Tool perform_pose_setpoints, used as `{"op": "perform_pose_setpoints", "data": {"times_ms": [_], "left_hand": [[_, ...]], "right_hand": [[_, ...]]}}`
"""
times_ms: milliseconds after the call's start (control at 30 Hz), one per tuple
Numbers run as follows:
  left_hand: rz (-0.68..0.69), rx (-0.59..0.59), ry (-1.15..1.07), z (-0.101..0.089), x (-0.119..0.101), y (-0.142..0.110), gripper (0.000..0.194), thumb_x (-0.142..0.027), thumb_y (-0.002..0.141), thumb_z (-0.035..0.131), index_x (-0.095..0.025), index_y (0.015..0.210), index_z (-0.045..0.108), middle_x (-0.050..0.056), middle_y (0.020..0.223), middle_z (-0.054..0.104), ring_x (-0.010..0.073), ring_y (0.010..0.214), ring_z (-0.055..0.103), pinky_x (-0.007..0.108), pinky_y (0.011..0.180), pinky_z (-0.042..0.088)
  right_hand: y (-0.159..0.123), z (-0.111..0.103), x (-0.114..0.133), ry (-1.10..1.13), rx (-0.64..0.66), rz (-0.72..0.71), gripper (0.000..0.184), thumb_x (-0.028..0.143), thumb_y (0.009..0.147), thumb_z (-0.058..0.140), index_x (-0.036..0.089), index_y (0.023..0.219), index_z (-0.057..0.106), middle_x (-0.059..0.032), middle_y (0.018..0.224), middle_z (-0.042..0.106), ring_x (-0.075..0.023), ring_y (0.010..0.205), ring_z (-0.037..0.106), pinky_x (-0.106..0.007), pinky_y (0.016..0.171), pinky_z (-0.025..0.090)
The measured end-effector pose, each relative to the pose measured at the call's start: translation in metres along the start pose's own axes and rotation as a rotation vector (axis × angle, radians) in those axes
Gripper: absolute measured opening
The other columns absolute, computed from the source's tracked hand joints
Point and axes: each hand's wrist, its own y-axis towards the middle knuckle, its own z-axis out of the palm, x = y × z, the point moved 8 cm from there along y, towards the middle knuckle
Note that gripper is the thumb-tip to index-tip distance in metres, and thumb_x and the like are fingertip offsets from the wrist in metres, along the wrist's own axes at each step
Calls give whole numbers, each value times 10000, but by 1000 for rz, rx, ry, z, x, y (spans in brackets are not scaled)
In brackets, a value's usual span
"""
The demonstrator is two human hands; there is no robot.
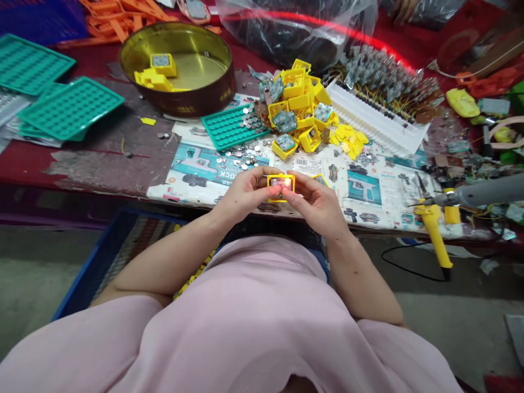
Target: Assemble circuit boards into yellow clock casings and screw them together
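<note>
Between my two hands, over the table's front edge, is a small yellow plastic case [269, 178] with a red light glowing inside it. My left hand [245, 192] grips its left side, the thumb laid across its face. On the right side my right hand [313, 199] holds it too, thumb pressed near the light. Another yellow case [320, 179] shows partly behind my right fingers. Just beyond my hands lies a heap of yellow cases [297, 101], some with grey modules in them. Loose button cells [241, 158] are scattered beside a green tray [225, 128].
A round tin [180, 101] holding a few yellow cases stands at the back left. Green trays [73, 109] lie farther left. Wired parts fill a white rack [376, 123] at the right. A yellow-handled soldering iron [436, 234] sits at the right edge. Another person's hand [405, 10] is at the top.
</note>
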Motion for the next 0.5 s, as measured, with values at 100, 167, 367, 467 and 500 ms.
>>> {"op": "perform_pose_setpoints", "data": {"times_ms": [100, 167, 367, 467, 500], "left_hand": [[-5, -23, -61, -2, 1, 1, 444, -324, 566, 914, -153, 910, 692, -4, 802, 732, 113, 715, 671, 213, 698, 545], [-12, -23, -81, -2, 3, 0, 429, -311, 567, 912, -153, 903, 696, -6, 804, 736, 105, 711, 671, 201, 692, 543], [-21, -2, -64, 0, 7, -3, 434, -319, 585, 894, -164, 938, 694, -10, 778, 735, 130, 757, 695, 213, 730, 547], [-88, 16, -45, 3, 8, -3, 455, -322, 558, 890, -161, 928, 680, -13, 742, 719, 133, 715, 685, 216, 682, 544], [-115, 25, -22, 4, 7, -2, 460, -324, 552, 886, -159, 927, 677, -13, 726, 712, 134, 689, 677, 219, 656, 542]], "right_hand": [[-3, 2, 0, 7, 16, 5, 613, 516, 761, 757, 215, 1279, 625, -73, 1194, 736, -216, 1095, 711, -395, 964, 600], [-4, 2, 0, -18, -6, -4, 635, 525, 750, 760, 192, 1274, 626, -90, 1190, 734, -219, 1068, 720, -390, 946, 610], [-6, 4, -2, -158, -82, -62, 599, 519, 803, 702, 175, 1287, 623, -90, 1168, 739, -197, 1005, 736, -346, 879, 633], [-19, 1, 12, -307, -92, -172, 542, 497, 839, 676, 186, 1280, 637, -72, 1112, 759, -179, 915, 748, -329, 834, 637], [-28, -9, 23, -364, -140, -237, 516, 491, 843, 680, 203, 1269, 648, -64, 1097, 763, -177, 883, 749, -334, 826, 636]]}}
